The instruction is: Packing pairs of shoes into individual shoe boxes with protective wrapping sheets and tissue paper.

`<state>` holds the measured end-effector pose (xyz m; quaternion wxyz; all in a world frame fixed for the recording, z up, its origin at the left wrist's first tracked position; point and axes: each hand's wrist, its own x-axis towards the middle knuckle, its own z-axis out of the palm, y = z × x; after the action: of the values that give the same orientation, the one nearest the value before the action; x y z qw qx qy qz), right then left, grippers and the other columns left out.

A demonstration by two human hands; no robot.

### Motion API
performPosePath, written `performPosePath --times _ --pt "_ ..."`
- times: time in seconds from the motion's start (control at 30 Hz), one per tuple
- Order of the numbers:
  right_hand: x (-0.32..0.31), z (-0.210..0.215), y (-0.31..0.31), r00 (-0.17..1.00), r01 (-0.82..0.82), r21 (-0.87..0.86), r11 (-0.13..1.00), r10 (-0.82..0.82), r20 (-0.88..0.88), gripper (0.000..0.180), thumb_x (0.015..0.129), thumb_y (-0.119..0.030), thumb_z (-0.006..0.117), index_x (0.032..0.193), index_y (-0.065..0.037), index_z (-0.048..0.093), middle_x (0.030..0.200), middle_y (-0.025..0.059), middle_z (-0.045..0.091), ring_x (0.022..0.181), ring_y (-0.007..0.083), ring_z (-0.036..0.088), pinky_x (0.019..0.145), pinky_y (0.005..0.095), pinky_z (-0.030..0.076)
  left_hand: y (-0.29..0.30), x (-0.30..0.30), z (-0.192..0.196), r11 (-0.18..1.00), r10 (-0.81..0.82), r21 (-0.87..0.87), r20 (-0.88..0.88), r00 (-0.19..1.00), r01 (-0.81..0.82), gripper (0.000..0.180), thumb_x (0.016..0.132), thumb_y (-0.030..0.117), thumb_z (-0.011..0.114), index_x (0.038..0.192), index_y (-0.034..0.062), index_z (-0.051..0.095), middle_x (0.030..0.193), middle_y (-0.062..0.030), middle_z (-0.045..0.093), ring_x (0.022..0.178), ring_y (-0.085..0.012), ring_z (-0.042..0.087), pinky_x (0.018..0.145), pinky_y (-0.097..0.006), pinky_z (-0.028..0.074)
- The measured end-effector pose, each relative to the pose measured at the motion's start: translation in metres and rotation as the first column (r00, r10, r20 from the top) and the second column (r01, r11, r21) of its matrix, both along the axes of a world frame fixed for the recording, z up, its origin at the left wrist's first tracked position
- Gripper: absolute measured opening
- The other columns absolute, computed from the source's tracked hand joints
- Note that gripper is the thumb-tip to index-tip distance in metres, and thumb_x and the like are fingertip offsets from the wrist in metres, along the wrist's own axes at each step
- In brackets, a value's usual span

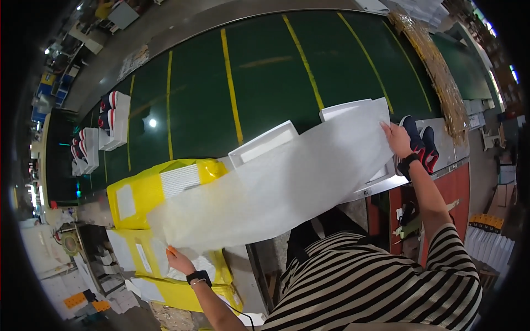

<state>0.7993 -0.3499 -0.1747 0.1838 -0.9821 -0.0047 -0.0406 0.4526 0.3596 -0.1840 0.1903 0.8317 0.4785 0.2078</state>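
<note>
A long sheet of thin white tissue paper [276,187] is stretched out in front of me. My left hand [180,261] pinches its lower left end, closed on the edge. At the upper right end, my right hand [397,141] is closed on the sheet as well. Behind the paper are white shoe box parts, a tray [266,144] and another box piece [343,110], both partly covered by it. Just right of my right hand stands a pair of navy sneakers with red trim [420,144].
Beyond lies a green conveyor belt [199,83] with yellow cross lines. White boxes with sneakers [114,122] stand at its left. Several yellow packs [142,193] of paper are near my left hand. Torn brown cardboard [436,77] lines the belt's right side.
</note>
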Motion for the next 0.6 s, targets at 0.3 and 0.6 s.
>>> performPosePath --times 0.3,0.6 --pt "0.052 -0.033 -0.036 0.989 0.141 -0.117 0.983 -0.134 0.062 0.049 0.094 -0.04 0.057 0.131 -0.008 0.054 0.113 0.0207 0.063 0.105 0.0402 0.059 0.088 0.0478 0.047 -0.042 0.055 -0.024 0.972 -0.056 -0.226 0.042 0.998 0.064 0.036 0.1 0.024 0.054 0.08 -0.0052 0.054 0.068 -0.0088 0.053 0.061 -0.0179 0.042 0.058 -0.034 0.04" --pt "-0.053 -0.1 0.026 0.951 -0.284 -0.168 0.944 0.256 -0.173 0.063 0.088 -0.045 0.062 0.144 -0.025 0.044 0.154 0.0148 0.034 0.142 0.0431 0.025 0.113 0.0639 0.018 -0.044 0.037 -0.023 0.994 -0.073 -0.093 -0.102 0.992 0.063 0.042 0.101 0.032 0.052 0.103 -0.008 0.062 0.088 -0.022 0.067 0.076 -0.0287 0.059 0.071 -0.041 0.049"
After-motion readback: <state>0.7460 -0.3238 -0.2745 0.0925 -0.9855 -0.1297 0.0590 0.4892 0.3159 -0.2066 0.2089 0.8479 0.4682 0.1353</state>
